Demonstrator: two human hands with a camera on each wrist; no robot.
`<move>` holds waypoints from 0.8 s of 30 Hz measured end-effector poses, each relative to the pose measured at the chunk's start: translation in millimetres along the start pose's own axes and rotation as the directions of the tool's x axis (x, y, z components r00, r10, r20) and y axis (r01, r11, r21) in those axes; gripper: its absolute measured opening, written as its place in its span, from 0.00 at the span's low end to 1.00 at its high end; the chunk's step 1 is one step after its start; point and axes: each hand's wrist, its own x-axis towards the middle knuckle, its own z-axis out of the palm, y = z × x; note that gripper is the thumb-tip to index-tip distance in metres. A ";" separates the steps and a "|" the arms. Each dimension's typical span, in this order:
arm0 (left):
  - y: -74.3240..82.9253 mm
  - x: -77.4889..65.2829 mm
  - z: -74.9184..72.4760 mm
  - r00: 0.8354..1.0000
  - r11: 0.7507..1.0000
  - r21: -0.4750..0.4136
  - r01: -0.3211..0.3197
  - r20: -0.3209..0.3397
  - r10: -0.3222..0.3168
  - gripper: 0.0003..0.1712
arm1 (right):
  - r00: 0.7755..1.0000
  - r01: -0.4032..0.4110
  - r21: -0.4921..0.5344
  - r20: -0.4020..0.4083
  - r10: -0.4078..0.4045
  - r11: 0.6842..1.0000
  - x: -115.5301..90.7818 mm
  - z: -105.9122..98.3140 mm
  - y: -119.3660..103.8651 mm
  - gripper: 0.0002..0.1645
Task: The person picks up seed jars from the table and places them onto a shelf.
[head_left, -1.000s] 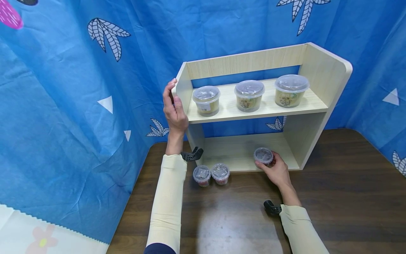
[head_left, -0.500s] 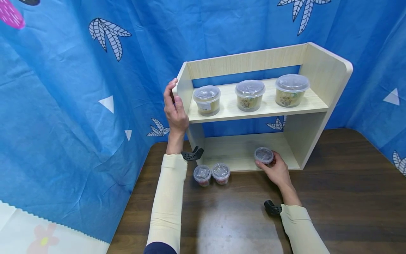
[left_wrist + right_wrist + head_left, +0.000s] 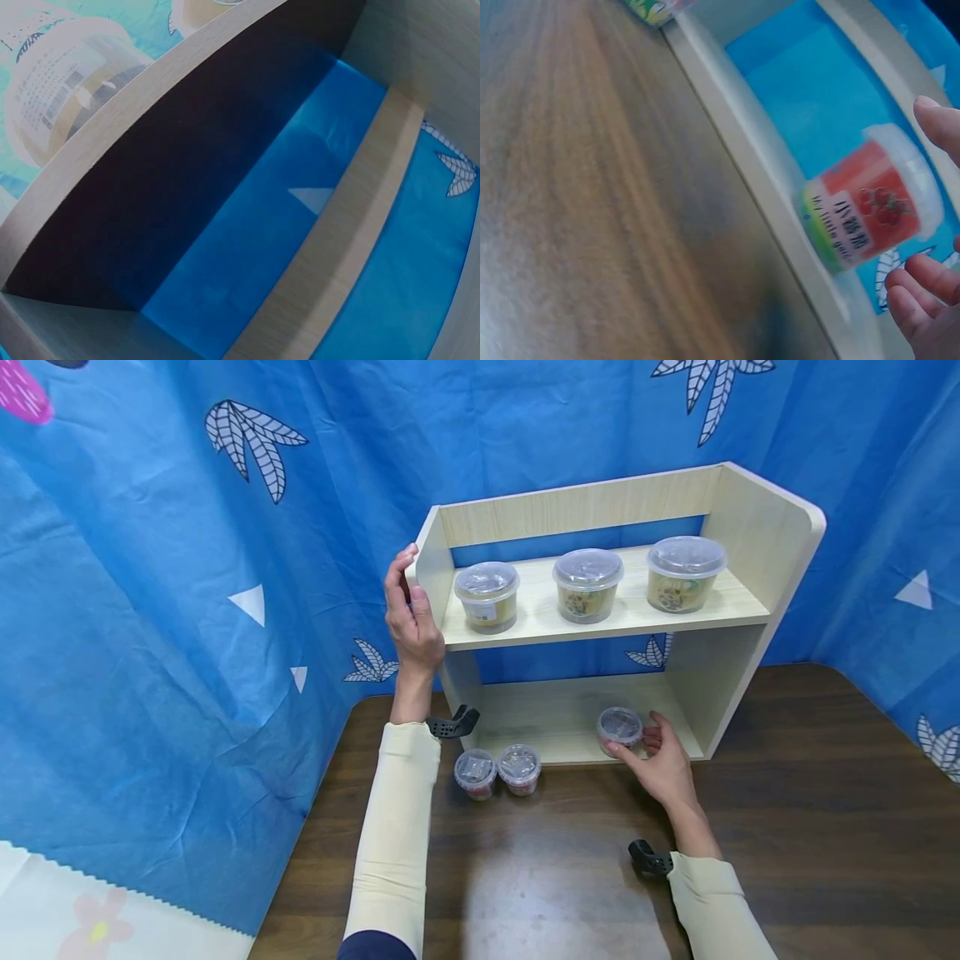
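My left hand (image 3: 415, 631) holds the left side panel of a pale wooden two-tier shelf (image 3: 761, 547), fingers outside and thumb at the front edge. On the lower board, near its front, a small lidded plastic cup (image 3: 620, 727) stands upright. The right wrist view shows the red tomato label of this cup (image 3: 866, 206). Beside it is my right hand (image 3: 669, 768), its thumb and fingers spread apart. A gap shows between the fingers (image 3: 922, 289) and the cup. No fingers of the left hand appear in the left wrist view, only the shelf boards (image 3: 112, 127).
Two similar small cups, one (image 3: 476, 775) beside the other (image 3: 519, 770), stand on the brown table (image 3: 555, 868) before the shelf's left end. Three larger lidded tubs line the upper board: left (image 3: 487, 597), middle (image 3: 588, 587), right (image 3: 686, 575). A blue curtain (image 3: 337, 510) hangs behind.
The right hand has loosened from the small cup and its fingers have drawn away to the right. The cup stays on the lower board. The left hand keeps its place on the shelf.
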 end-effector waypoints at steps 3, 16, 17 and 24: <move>0.4 0.2 -0.2 1.000 1.000 0.001 0.000 -0.002 0.000 0.19 | 1.000 0.010 0.006 -0.017 -0.010 1.000 -2.2 -4.8 -4.7 0.58; 1.1 0.3 -0.1 1.000 1.000 0.003 -0.002 0.001 0.002 0.19 | 0.994 0.090 -0.023 -0.059 -0.091 0.996 -12.4 -13.2 -25.3 0.55; 1.0 0.2 -0.1 1.000 1.000 0.001 -0.001 0.000 0.001 0.19 | 0.993 0.101 -0.024 -0.060 -0.102 0.995 -13.5 -13.0 -26.8 0.55; 1.4 0.4 0.2 1.000 1.000 -0.007 -0.002 -0.003 0.002 0.19 | 0.981 0.185 -0.028 -0.056 -0.187 0.982 -19.7 -6.1 -33.8 0.53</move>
